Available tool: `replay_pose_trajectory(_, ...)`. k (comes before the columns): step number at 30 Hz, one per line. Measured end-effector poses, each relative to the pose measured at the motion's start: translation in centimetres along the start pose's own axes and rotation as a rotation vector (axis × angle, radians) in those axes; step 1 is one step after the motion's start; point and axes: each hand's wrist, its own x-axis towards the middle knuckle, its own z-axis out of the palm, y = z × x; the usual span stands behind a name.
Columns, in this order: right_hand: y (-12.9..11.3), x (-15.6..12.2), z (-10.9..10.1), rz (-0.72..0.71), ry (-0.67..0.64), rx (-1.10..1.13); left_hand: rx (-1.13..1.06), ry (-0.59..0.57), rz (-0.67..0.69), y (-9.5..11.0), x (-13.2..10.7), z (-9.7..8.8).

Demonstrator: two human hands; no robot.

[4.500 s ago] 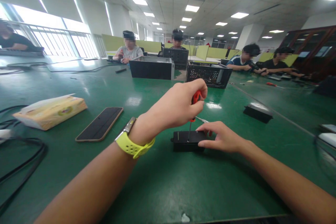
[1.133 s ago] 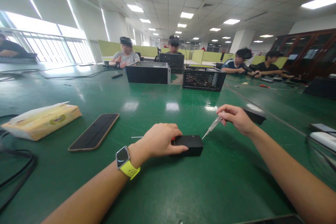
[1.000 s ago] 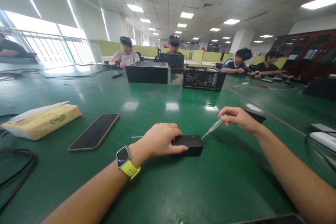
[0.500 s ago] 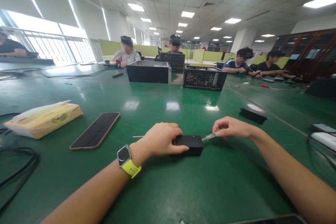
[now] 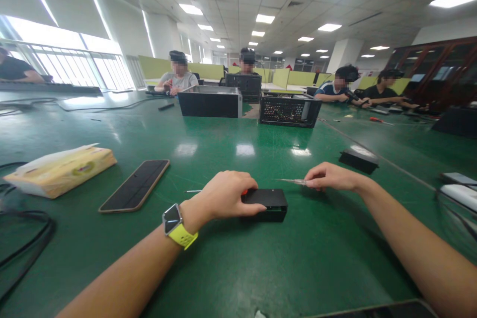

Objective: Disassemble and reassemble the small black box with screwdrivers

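Note:
A small black box (image 5: 269,199) lies on the green table (image 5: 238,263) in front of me. My left hand (image 5: 222,195), with a yellow-strapped watch on the wrist, is curled over the box's left end. A red-handled screwdriver (image 5: 244,192) is tucked under that palm, its thin shaft sticking out to the left. My right hand (image 5: 330,177) pinches a slim clear-handled screwdriver (image 5: 291,181). That tool lies almost level just behind the box's right end, tip pointing left.
A phone (image 5: 136,185) and a tissue pack (image 5: 59,170) lie at the left, with black cables (image 5: 26,231) near the edge. A second black box (image 5: 358,160) sits to the right. Two computer cases (image 5: 212,102) stand mid-table. Several people work at the far side.
My right hand has come down and laid the clear screwdriver from a raised slant to nearly level behind the box. The left hand, earlier driving the red screwdriver upright, rests on the box.

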Motion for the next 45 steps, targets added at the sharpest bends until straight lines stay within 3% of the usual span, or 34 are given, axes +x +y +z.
replay_pose_trajectory(4,1.7,1.0,-0.1,0.032,0.371,-0.242,-0.006,-0.015,0.023,-0.1,-0.1,0.1)
replay_pose_trajectory(7,2.7,2.3,1.0,0.090,0.556,-0.463,-0.012,-0.022,0.027,-0.2,-0.1,0.1)
replay_pose_trajectory(13,2.7,4.0,2.7,0.136,0.643,-0.592,0.004,-0.031,0.019,-0.3,-0.2,0.0)
replay_pose_trajectory(16,1.6,3.9,2.9,0.069,0.693,-0.577,0.005,-0.044,0.019,-0.3,-0.1,0.0)
replay_pose_trajectory(19,-0.5,3.1,3.6,-0.123,0.650,-0.362,-0.014,-0.002,-0.004,-0.3,0.0,-0.1)
replay_pose_trajectory(22,-3.0,2.1,4.9,-0.299,0.430,-0.163,-0.030,0.127,-0.114,-0.7,0.1,0.0)
replay_pose_trajectory(26,-5.5,1.2,7.2,-0.428,0.218,-0.210,-0.006,0.225,-0.254,-1.2,0.2,0.1)
replay_pose_trajectory(29,-6.4,1.1,8.1,-0.429,0.212,-0.311,0.020,0.232,-0.293,-1.5,0.2,0.2)
replay_pose_trajectory(32,-6.2,1.1,7.5,-0.430,0.267,-0.335,0.024,0.241,-0.300,-1.6,0.2,0.3)
replay_pose_trajectory(35,-4.6,1.3,5.3,-0.301,0.454,-0.287,0.032,0.252,-0.305,-1.6,0.3,0.4)
replay_pose_trajectory(40,0.8,1.1,0.3,0.197,0.990,-0.390,0.023,0.236,-0.317,-1.6,0.1,0.4)
replay_pose_trajectory(43,3.8,0.8,-1.7,0.525,1.056,-0.465,0.014,0.228,-0.316,-1.8,0.0,0.3)
replay_pose_trajectory(45,5.1,0.7,-2.2,0.662,1.041,-0.458,0.014,0.230,-0.314,-1.9,-0.1,0.3)
